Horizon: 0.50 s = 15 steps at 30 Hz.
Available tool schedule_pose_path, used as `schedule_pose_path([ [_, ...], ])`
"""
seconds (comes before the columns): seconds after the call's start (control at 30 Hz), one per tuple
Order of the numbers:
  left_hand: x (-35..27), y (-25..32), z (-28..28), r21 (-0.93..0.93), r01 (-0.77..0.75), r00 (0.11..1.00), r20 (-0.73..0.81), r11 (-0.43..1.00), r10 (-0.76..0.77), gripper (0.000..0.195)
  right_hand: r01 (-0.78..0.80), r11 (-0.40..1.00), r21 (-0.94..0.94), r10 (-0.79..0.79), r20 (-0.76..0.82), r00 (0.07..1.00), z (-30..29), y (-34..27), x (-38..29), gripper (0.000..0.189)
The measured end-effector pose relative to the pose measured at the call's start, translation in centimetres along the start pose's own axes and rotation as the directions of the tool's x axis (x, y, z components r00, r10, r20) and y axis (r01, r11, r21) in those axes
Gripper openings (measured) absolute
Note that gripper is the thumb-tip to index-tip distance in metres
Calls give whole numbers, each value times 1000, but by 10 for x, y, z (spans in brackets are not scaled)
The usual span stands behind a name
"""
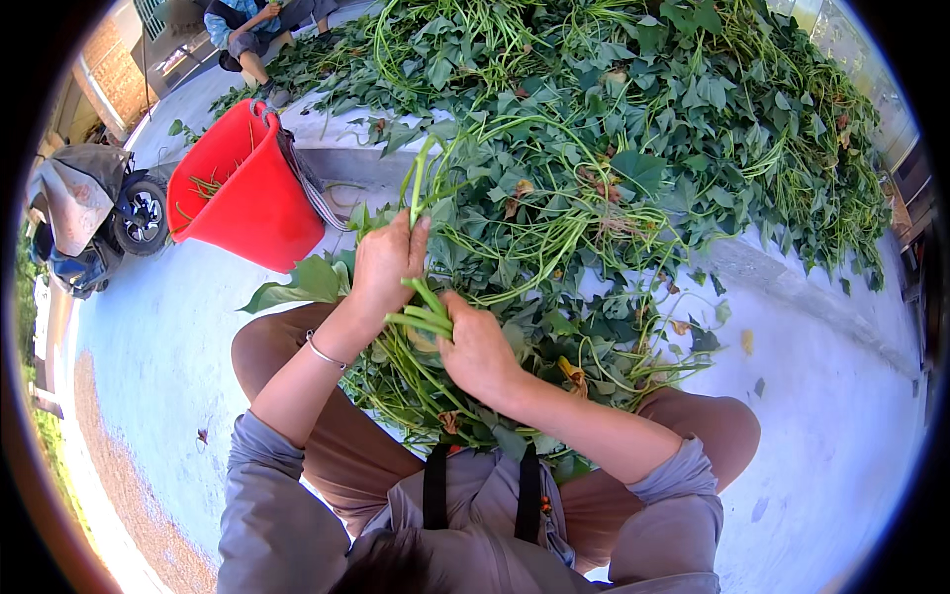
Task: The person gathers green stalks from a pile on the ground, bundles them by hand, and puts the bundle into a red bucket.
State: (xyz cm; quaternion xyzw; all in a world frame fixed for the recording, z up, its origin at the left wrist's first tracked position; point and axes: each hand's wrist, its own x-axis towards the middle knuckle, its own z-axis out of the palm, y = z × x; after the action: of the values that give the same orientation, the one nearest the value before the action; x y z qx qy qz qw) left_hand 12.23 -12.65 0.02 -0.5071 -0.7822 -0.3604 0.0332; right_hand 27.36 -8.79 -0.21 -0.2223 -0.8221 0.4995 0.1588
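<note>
Green leafy vines [549,215] lie heaped before me and over my lap. My left hand [390,260] pinches a green stem [418,182] that points upward, and a broad leaf [300,286] shows beside the wrist, which wears a thin bangle. Just to the right and a little lower, my right hand [479,345] is closed around a small bunch of cut green stems [424,315], their ends pointing left. The two hands are close together, with the stems of the bunch between them.
A red bucket [252,193] with some stems inside stands at the upper left, near a parked scooter [96,215]. Another person [249,33] sits at the top left by the vine pile. A low concrete step [809,297] crosses behind the near vines.
</note>
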Motion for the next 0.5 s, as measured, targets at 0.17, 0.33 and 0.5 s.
schedule_pose_path([
  [0.17, -16, 1, 29, 115, -96, 991, -80, 989, 105, 17, -81, 989, 120, 86, -42, 995, 8, 21, -37, 24],
  [0.33, 19, -1, 17, -640, 359, 883, -3, 679, -469, 21, -118, 979, -166, 176, 396, 901, 23, -2, -89, 24],
  [0.5, 14, -23, 1, -298, 78, 997, 12, 952, -78, 15, 266, 957, -114, -279, -127, 952, -26, -2, -39, 21],
])
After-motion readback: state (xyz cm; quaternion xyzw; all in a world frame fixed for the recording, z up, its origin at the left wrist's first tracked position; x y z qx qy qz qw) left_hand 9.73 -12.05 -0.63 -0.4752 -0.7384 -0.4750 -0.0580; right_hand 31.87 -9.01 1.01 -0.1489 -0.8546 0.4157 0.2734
